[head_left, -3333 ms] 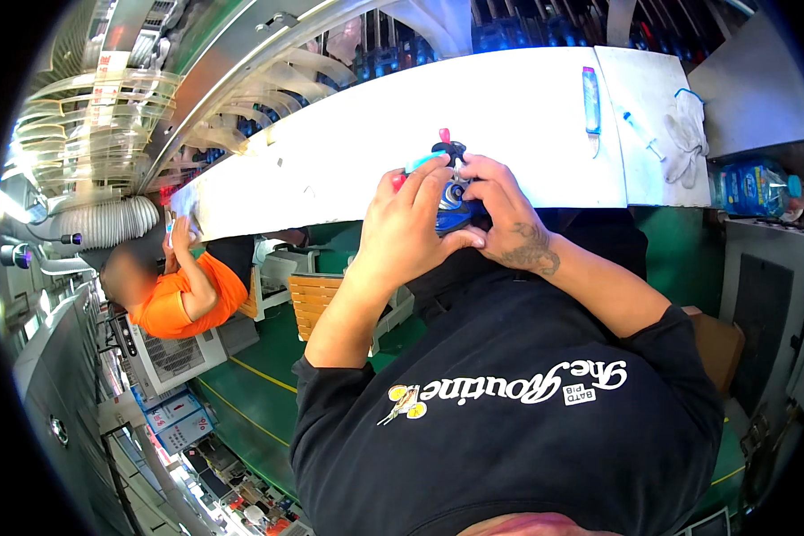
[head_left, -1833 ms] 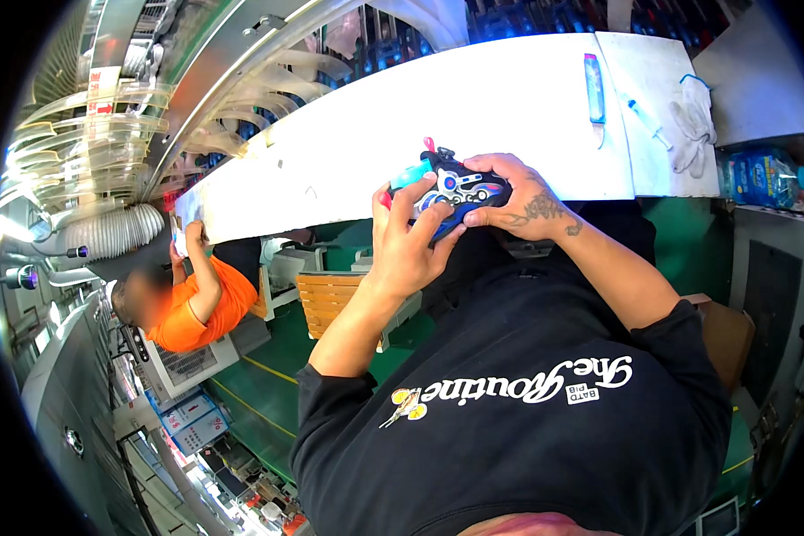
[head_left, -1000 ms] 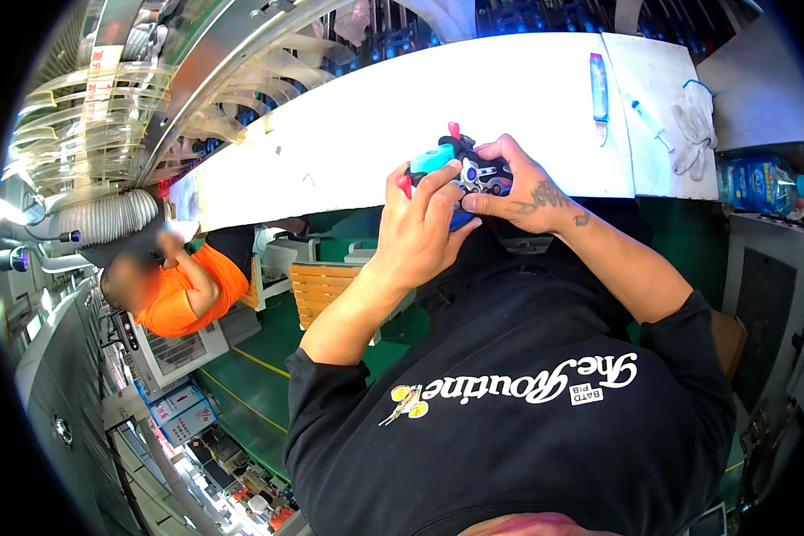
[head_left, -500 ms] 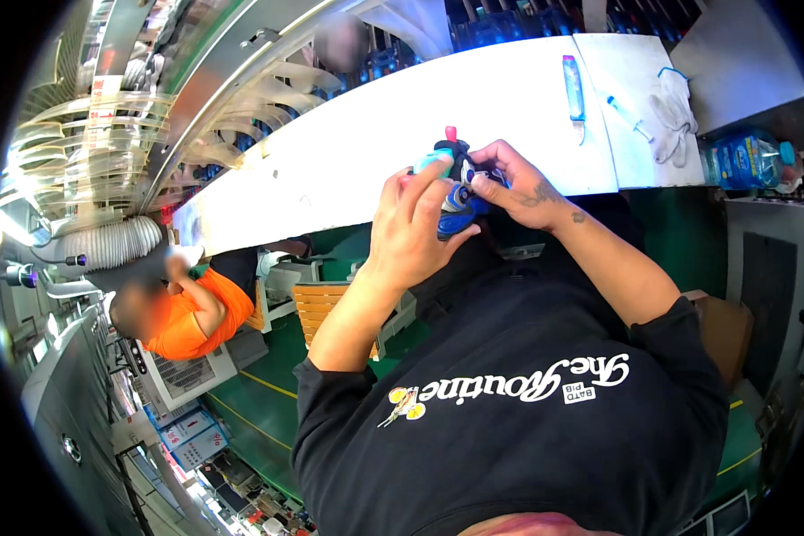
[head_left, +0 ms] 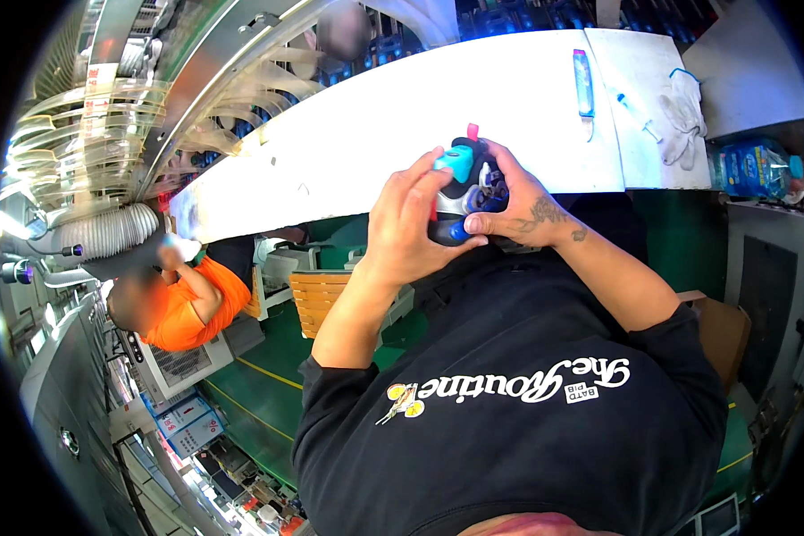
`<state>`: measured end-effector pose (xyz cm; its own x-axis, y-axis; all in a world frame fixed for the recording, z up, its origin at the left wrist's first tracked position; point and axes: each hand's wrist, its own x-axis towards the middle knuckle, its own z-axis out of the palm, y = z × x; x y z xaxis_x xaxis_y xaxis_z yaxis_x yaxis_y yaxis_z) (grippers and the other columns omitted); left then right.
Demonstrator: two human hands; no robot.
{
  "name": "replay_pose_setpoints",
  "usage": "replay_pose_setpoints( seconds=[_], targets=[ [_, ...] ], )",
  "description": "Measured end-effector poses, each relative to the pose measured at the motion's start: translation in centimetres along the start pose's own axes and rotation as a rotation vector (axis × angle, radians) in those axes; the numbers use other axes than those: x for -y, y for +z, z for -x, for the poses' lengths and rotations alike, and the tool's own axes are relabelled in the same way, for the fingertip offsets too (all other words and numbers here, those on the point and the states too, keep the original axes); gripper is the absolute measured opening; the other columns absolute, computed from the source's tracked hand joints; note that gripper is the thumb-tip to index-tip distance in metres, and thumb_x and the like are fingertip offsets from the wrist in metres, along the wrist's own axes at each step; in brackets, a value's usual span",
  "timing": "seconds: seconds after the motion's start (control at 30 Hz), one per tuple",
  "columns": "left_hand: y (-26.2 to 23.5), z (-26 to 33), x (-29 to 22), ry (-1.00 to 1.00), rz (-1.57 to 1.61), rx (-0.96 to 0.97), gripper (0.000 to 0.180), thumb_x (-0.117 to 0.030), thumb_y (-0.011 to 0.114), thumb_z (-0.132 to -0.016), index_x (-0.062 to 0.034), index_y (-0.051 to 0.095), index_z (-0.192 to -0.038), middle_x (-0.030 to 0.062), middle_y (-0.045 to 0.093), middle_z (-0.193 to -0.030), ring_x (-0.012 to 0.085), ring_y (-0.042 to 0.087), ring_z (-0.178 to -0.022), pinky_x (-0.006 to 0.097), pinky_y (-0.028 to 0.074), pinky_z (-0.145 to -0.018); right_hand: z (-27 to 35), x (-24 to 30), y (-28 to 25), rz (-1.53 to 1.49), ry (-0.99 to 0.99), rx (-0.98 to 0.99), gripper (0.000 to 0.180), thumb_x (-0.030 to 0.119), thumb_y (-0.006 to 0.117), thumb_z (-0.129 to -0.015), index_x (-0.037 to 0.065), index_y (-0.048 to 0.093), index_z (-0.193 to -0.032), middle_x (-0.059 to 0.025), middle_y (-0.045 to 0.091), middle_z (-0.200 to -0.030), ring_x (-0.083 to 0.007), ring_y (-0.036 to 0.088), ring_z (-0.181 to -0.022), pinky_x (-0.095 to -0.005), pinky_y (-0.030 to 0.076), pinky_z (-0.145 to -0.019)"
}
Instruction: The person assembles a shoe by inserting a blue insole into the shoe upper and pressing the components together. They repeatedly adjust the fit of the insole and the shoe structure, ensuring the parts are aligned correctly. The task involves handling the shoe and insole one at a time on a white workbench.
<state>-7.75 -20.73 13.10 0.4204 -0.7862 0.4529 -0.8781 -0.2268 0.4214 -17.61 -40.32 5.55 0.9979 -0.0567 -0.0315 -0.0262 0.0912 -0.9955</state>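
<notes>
Both my hands grip one small rounded thing (head_left: 460,196) at the near edge of the white table. It is black, grey and blue, with a teal part on its upper left and a red tab at its far end; its exact kind cannot be made out. My left hand (head_left: 408,219) wraps its left side, fingers by the teal part. From the right, my right hand (head_left: 520,210) closes around it, the thumb over the blue lower part. The fingers hide much of its sides.
On the white table (head_left: 357,134) lie a blue-handled knife (head_left: 584,85), a syringe-like tube (head_left: 636,116) and a pale glove (head_left: 683,121). A clear bottle with blue liquid (head_left: 755,170) is at the right. A person in orange (head_left: 210,304) sits at the left, near a wooden-slatted seat (head_left: 317,299).
The thing has turned in my hands, so its teal top and grey-blue right side show more. Both hands have shifted, with the right thumb now lower on it.
</notes>
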Motion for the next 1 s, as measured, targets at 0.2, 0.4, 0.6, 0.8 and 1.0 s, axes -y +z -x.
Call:
replay_pose_setpoints(
  seconds=[0.2, 0.4, 0.6, 0.8, 1.0],
  targets=[
    [0.4, -1.2, -1.4, 0.033, -0.041, 0.05, 0.091, -0.025, 0.105, -0.056, -0.003, 0.061, -0.132, 0.0237, 0.065, -0.143, 0.036, 0.071, -0.102, 0.042, 0.059, -0.083, 0.1, 2.7, -1.5, -0.092, 0.123, 0.102, 0.116, 0.049, 0.095, -0.08, -0.005, 0.031, -0.161, -0.0227, 0.054, -0.147, -0.0304, 0.056, -0.137, -0.0428, 0.045, -0.118],
    [3.1, -1.4, -3.1, 0.09, -0.003, -0.069, 0.097, -0.016, 0.102, -0.058, -0.003, 0.055, -0.143, 0.0267, 0.064, -0.144, 0.0407, 0.071, -0.115, 0.043, 0.06, -0.092, 1.7, 4.2, -2.4, 0.169, 0.025, -0.024, 0.122, 0.039, 0.094, -0.082, -0.007, 0.02, -0.167, -0.022, 0.056, -0.148, -0.0344, 0.056, -0.137, -0.0434, 0.041, -0.121],
    [8.4, -0.4, 2.1, 0.0, 0.402, -0.014, 0.105, -0.015, 0.1, -0.068, -0.01, 0.046, -0.157, 0.0263, 0.05, -0.16, 0.0465, 0.056, -0.141, 0.049, 0.053, -0.111, 2.4, 2.7, -7.2, -0.023, 0.095, 0.12, 0.119, 0.038, 0.093, -0.08, -0.001, 0.027, -0.17, -0.0189, 0.055, -0.15, -0.0299, 0.054, -0.141, -0.0406, 0.04, -0.123],
    [7.9, -0.9, 3.6, -0.062, 0.107, -0.024, 0.092, -0.006, 0.089, -0.066, -0.0202, 0.059, -0.153, 0.0194, 0.061, -0.147, 0.0427, 0.064, -0.122, 0.051, 0.052, -0.105, 2.7, 2.7, -8.7, -0.111, 0.044, 0.017, 0.089, 0.026, 0.082, -0.091, -0.002, 0.041, -0.164, -0.0201, 0.049, -0.158, -0.0294, 0.052, -0.146, -0.0396, 0.043, -0.122],
    [6.4, -0.5, 6.1, -0.153, -0.34, 0.197, 0.077, -0.027, 0.093, -0.076, -0.0218, 0.065, -0.147, 0.0138, 0.061, -0.149, 0.0368, 0.062, -0.124, 0.051, 0.048, -0.105, 1.0, -1.8, -5.6, 0.827, -0.253, -0.134, 0.075, 0.017, 0.082, -0.088, 0.003, 0.051, -0.156, -0.0212, 0.048, -0.158, -0.04, 0.053, -0.145, -0.0435, 0.047, -0.12]
  ],
)
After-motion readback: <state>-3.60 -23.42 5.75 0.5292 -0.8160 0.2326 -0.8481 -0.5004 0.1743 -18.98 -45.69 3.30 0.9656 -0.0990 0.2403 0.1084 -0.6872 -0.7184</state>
